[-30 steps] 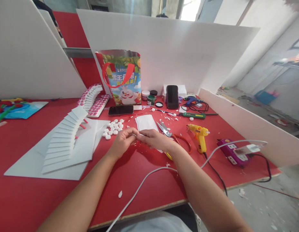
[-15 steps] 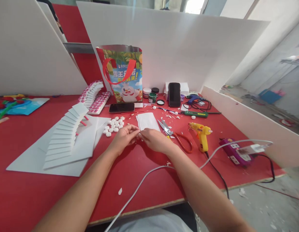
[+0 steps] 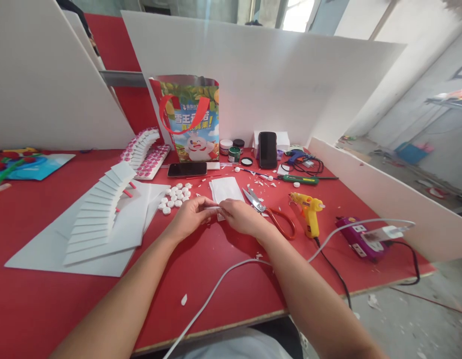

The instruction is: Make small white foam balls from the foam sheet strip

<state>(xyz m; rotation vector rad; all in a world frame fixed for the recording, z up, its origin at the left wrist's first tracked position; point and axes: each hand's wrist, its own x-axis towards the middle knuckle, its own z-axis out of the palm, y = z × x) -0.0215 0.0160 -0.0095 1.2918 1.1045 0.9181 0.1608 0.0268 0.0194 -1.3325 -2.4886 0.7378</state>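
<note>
My left hand (image 3: 191, 214) and my right hand (image 3: 238, 214) meet above the middle of the red table, fingers pinched together on a small, thin white piece (image 3: 216, 207). Most of that piece is hidden by my fingers. Just behind my hands lies a stack of white paper (image 3: 226, 188). A pile of small white round pieces (image 3: 175, 197) sits beside my left hand, at its upper left. Scissors (image 3: 257, 200) with red handles rest open to the right of my right hand.
A yellow glue gun (image 3: 308, 212) and a purple power block (image 3: 360, 238) are at the right. A white cable (image 3: 223, 279) crosses in front. Fanned white boards (image 3: 94, 212) lie left. A printed bag (image 3: 195, 122), a phone (image 3: 188, 169) and paint jars (image 3: 233, 153) stand behind.
The white piece between my fingers shows more now, as a thin strip. My hands have barely moved, and the whole view has shifted slightly.
</note>
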